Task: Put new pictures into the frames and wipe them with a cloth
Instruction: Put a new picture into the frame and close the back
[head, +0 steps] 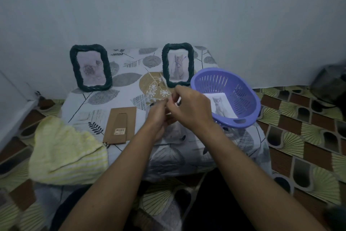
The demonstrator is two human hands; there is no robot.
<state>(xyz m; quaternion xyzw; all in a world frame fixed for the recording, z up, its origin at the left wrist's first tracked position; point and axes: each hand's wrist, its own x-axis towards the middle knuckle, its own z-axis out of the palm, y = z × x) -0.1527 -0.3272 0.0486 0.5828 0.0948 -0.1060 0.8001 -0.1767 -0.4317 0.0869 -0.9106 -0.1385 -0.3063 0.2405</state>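
Two hands meet over the counter (pixel 131 83), both pinching a thin pale sheet (pixel 175 132), too blurred to identify.
Left hand (pixel 159 118) and right hand (pixel 190 108) fingers curl on it; hard pinching may crease or smudge it. Two frames (pixel 73 66) (pixel 164 62) stand behind, cat picture (pixel 220 106) in basket (pixel 224 71), cloth (pixel 67 154) at left.

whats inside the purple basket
One printed cat picture lies flat inside the purple basket. The right hand covers the basket's near-left part, so anything there is hidden.
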